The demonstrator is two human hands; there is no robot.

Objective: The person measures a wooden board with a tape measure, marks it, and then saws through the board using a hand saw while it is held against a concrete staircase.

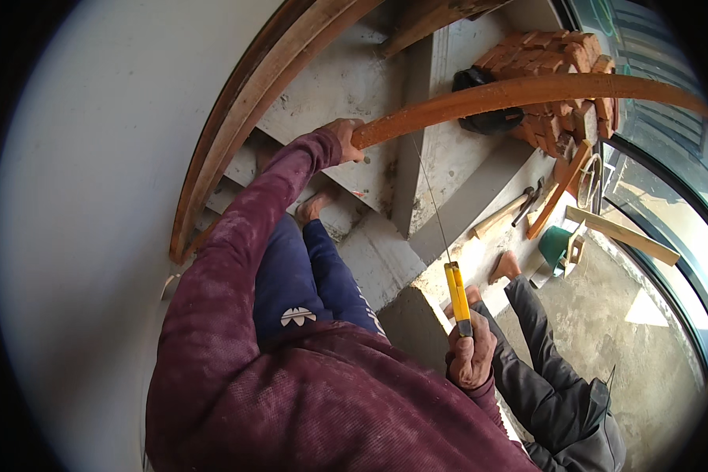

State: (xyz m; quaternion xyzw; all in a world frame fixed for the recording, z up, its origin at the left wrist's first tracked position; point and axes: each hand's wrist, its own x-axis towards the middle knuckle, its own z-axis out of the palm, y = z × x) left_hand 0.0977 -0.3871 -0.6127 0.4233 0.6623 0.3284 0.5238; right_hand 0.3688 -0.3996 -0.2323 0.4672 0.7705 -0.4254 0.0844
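My left hand is closed around the near end of a long reddish-brown wooden plank, which reaches off to the right over the stairs. In my right hand is the yellow and black handle of what looks like a handsaw. Its blade appears edge-on as a thin dark line running up to the plank's lower edge. Whether the blade is in the wood or only beside it, I cannot tell. The two hands are well apart, the right one lower and nearer my body.
Concrete steps lie below me, beside a curved wooden rail. A brick stack with a black bag stands far right. A person in dark clothes is close at right, near a hammer, a green bucket and loose boards.
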